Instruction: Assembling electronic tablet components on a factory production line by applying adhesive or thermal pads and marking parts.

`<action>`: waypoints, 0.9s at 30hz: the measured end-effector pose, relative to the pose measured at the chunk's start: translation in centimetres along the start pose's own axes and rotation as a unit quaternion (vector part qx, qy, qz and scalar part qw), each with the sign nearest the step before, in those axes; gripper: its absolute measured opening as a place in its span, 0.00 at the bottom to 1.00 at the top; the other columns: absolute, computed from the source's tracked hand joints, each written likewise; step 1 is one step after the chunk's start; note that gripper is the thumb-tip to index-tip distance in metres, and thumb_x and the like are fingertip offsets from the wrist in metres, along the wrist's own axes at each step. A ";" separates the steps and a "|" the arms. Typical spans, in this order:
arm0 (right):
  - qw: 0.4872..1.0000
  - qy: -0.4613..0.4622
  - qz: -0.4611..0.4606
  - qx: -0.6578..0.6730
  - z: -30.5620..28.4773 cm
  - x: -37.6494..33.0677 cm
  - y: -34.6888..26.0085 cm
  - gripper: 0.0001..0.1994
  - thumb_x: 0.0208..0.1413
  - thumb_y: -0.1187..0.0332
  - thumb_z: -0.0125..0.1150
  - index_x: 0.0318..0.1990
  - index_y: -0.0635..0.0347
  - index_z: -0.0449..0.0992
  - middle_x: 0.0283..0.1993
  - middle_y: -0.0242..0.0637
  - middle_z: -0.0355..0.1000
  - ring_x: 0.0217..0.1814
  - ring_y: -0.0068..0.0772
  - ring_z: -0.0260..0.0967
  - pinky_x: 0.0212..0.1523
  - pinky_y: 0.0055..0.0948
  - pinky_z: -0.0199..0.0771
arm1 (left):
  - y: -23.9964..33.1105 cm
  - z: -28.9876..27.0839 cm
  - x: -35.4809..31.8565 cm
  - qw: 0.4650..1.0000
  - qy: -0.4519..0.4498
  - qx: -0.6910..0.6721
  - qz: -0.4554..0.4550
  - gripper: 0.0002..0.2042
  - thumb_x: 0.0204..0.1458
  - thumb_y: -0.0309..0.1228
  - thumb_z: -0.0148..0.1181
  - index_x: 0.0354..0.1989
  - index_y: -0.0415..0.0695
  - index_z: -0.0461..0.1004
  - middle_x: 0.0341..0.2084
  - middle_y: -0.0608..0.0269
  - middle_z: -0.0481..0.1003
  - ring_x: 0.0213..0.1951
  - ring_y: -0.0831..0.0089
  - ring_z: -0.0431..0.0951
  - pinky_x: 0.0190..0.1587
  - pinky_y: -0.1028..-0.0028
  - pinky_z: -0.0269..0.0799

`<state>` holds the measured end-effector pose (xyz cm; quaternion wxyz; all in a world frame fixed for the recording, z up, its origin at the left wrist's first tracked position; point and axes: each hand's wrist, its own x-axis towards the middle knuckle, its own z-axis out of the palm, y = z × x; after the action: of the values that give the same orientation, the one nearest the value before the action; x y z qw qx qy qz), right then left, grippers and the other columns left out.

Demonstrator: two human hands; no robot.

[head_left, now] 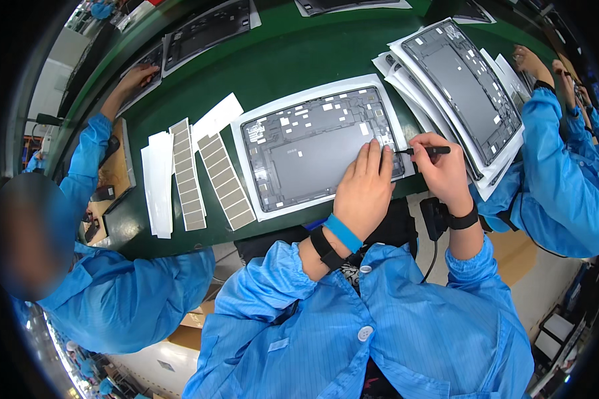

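Note:
A dark grey tablet-shaped housing (319, 167) lies on a white sheet (373, 81) in front of me, with several small white stickers on it. My left hand (365, 193) lies across its lower right part, fingers stretched out and fingertips resting on the surface. At the housing's right edge, my right hand (442, 170) pinches a slim black pointed tool (438, 150). The tool's thin tip points left, close to the left fingertips. Whether it touches the housing I cannot tell. Black bands circle both my wrists, and a blue one also circles the left.
Strips of grey-brown rectangular pads (188, 179) and white paper strips (157, 189) lie left of the housing. To the right rises a stack of similar housings (464, 86) with white sheets. Co-workers in blue (123, 292) sit on both sides. More housings (209, 33) line the far edge.

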<state>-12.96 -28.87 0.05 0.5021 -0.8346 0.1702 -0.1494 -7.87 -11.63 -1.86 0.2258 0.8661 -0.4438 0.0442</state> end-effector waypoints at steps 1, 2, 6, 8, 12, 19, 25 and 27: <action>1.000 -0.001 -0.013 -0.013 0.0 0.1 -0.1 0.07 0.55 0.73 0.59 0.36 0.69 0.78 0.22 0.34 0.73 0.21 0.18 0.65 0.24 0.21 0.65 | 0.0 0.0 0.0 1.000 0.000 0.001 0.000 0.30 0.47 0.32 0.65 0.60 0.38 0.65 0.57 0.46 0.65 0.59 0.53 0.68 0.55 0.65 0.70; 0.999 -0.002 -0.026 -0.027 -0.1 0.1 -0.2 0.07 0.55 0.73 0.59 0.36 0.69 0.78 0.22 0.35 0.73 0.21 0.19 0.65 0.24 0.22 0.65 | 0.0 0.0 0.0 1.000 -0.001 0.000 -0.001 0.30 0.47 0.32 0.65 0.60 0.38 0.65 0.57 0.46 0.65 0.59 0.53 0.68 0.55 0.65 0.70; 0.999 -0.003 -0.030 -0.028 0.0 0.2 -0.5 0.07 0.54 0.73 0.59 0.35 0.69 0.78 0.21 0.37 0.72 0.20 0.21 0.65 0.24 0.23 0.65 | 0.3 0.1 0.2 1.000 0.001 0.000 -0.009 0.30 0.47 0.32 0.65 0.60 0.37 0.65 0.57 0.45 0.65 0.58 0.53 0.69 0.55 0.64 0.71; 0.999 -0.002 -0.021 -0.042 0.1 0.2 -0.4 0.07 0.53 0.73 0.59 0.35 0.69 0.78 0.22 0.39 0.73 0.20 0.23 0.66 0.24 0.24 0.66 | 0.4 0.2 0.3 1.000 0.002 -0.002 -0.014 0.30 0.47 0.33 0.65 0.60 0.37 0.65 0.56 0.44 0.65 0.58 0.53 0.69 0.54 0.64 0.71; 0.998 0.010 -0.038 -0.053 0.3 0.1 -0.7 0.07 0.53 0.73 0.59 0.34 0.69 0.78 0.22 0.41 0.74 0.20 0.26 0.69 0.25 0.26 0.68 | 0.5 0.6 0.1 1.000 0.003 0.014 -0.010 0.30 0.47 0.33 0.65 0.59 0.37 0.65 0.56 0.43 0.65 0.58 0.52 0.69 0.54 0.64 0.71; 0.997 0.028 -0.047 -0.056 0.5 0.4 -0.7 0.07 0.52 0.73 0.59 0.33 0.69 0.78 0.23 0.44 0.74 0.21 0.32 0.72 0.26 0.29 0.70 | 0.7 0.4 0.4 1.000 0.006 0.007 -0.010 0.29 0.48 0.33 0.64 0.59 0.35 0.65 0.55 0.42 0.66 0.58 0.51 0.68 0.54 0.63 0.71; 0.998 0.037 -0.030 -0.049 0.3 0.3 -1.0 0.07 0.52 0.73 0.59 0.33 0.69 0.78 0.23 0.43 0.74 0.21 0.30 0.71 0.26 0.27 0.70 | 0.4 0.4 0.3 0.999 0.021 -0.019 -0.014 0.29 0.48 0.32 0.64 0.57 0.31 0.64 0.55 0.43 0.67 0.56 0.52 0.70 0.54 0.64 0.71; 0.998 0.039 -0.020 -0.050 0.1 0.1 -1.1 0.07 0.52 0.73 0.59 0.33 0.69 0.78 0.23 0.42 0.74 0.22 0.29 0.71 0.27 0.27 0.70 | 0.5 0.5 0.2 0.999 0.023 -0.019 -0.014 0.29 0.48 0.31 0.64 0.57 0.31 0.65 0.55 0.44 0.67 0.56 0.52 0.71 0.53 0.64 0.71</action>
<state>-12.65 -28.33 0.98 0.4496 -0.8553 0.1806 -0.1834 -8.15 -12.27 -2.09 0.2532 0.8665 -0.4271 0.0519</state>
